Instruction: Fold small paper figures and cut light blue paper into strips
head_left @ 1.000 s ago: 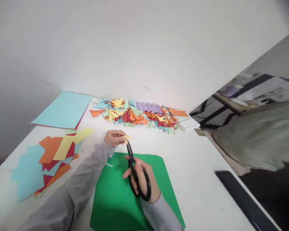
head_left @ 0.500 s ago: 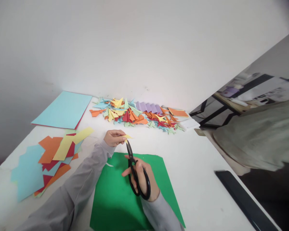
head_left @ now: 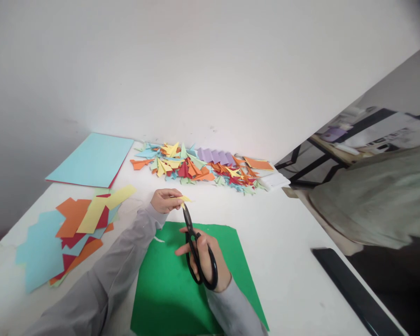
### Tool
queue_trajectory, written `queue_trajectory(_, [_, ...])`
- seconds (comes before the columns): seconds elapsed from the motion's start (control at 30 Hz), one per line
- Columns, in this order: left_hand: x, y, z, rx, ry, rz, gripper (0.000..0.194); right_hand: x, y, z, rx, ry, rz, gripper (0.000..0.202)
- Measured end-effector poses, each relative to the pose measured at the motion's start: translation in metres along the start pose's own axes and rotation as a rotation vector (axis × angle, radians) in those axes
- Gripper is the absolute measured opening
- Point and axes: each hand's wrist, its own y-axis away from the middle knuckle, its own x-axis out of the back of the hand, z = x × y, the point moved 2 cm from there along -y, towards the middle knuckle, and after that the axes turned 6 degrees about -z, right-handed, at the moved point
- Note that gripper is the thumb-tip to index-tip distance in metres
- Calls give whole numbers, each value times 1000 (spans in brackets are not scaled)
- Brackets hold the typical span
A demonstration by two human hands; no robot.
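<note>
My left hand (head_left: 167, 201) pinches a small folded piece of yellow paper (head_left: 185, 199) above the far edge of a green sheet (head_left: 161, 284). Black-handled scissors (head_left: 193, 240) are in my right hand (head_left: 213, 261), its thumb and fingers at the handle loops. Their blades point away from me, the tips touching or just beside the yellow paper's lower edge. The index finger stretches along the left of the scissors. A thin white scrap (head_left: 158, 240) lies near the green sheet's upper left.
Loose coloured paper pieces (head_left: 45, 247) lie on the left, below a light-blue sheet (head_left: 94, 156). Small folded paper shapes (head_left: 196, 169) and a purple pleated strip (head_left: 217, 156) line the wall. A dark flat bar (head_left: 350, 284) is at right; a person's sleeve (head_left: 371, 196) shows beyond.
The scissors and my right hand have shifted very slightly left. My left hand and the yellow paper look the same as before.
</note>
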Motion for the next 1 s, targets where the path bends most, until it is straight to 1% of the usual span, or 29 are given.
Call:
queue_trajectory(0.13, [-1, 0, 0, -26, 0, -8, 19, -1, -1, 2, -9, -7, 20, 69])
queue_trajectory(0.33, [-1, 0, 0, -23, 2, -33, 20, -2, 0, 0, -13, -45, 29, 72])
queue_trajectory(0.5, [2, 0, -2, -28, 25, -62, 19, -3, 2, -2, -35, -45, 19, 73])
queue_trajectory(0.77, [9, -3, -6, -57, 36, -144, 16, -3, 3, 0, -39, -68, 19, 70])
queue_trajectory(1.0, [9, -4, -6, -58, 33, -162, 15, -3, 3, -2, -52, -45, 25, 70])
